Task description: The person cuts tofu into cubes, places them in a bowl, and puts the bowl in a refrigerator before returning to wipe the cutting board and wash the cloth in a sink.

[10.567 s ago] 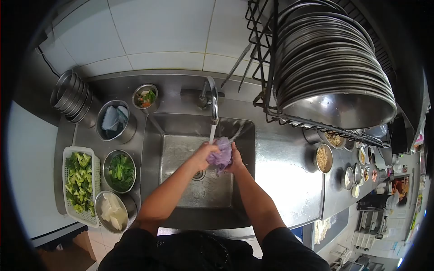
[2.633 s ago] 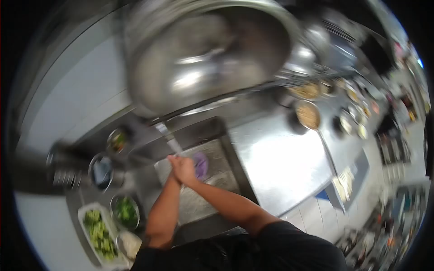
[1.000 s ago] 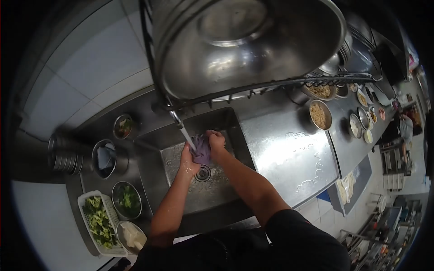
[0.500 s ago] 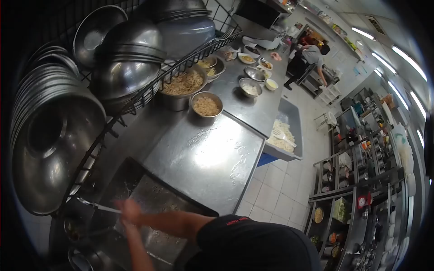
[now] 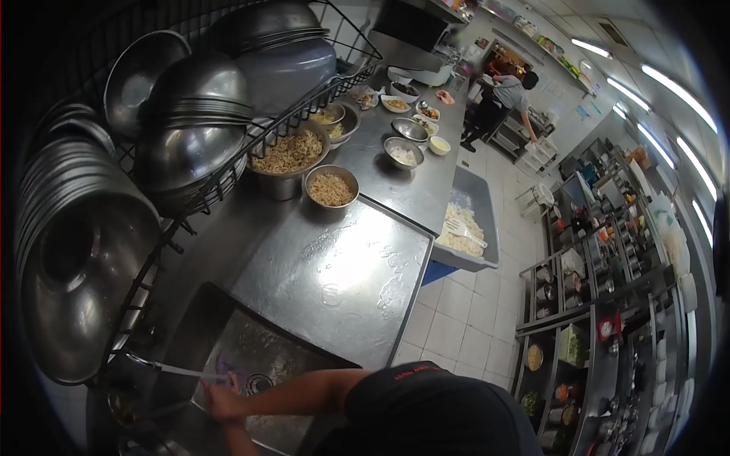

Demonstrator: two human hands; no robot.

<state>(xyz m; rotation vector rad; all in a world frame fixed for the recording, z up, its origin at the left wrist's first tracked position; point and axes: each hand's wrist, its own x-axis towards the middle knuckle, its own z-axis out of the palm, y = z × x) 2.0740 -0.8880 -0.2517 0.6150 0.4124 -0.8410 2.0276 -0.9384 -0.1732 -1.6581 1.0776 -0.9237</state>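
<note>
My two hands are together over the metal sink (image 5: 251, 346), beside the faucet (image 5: 137, 359) and its water stream (image 5: 190, 372). My right hand (image 5: 220, 401), at the end of the arm with the black sleeve, overlaps my left hand. Only the left forearm (image 5: 240, 441) shows plainly, coming up from the bottom edge. The fingers of both hands are blurred or hidden, so I cannot make out a grip. Just beyond them is a small purple patch (image 5: 230, 370), too blurred to name. Below it is the sink drain (image 5: 258, 383).
A wire rack (image 5: 156, 254) full of metal bowls (image 5: 84, 251) hangs over the sink. On the steel counter (image 5: 304, 258) stand a pot (image 5: 285, 156) and a bowl (image 5: 331, 188) of brown crumbly food. A grey tub (image 5: 487, 228) and a co-worker (image 5: 498, 102) are farther off.
The view has shifted slightly. My joined hands are lower, and the purple patch and the drain now show beside them. Water still runs from the faucet.
</note>
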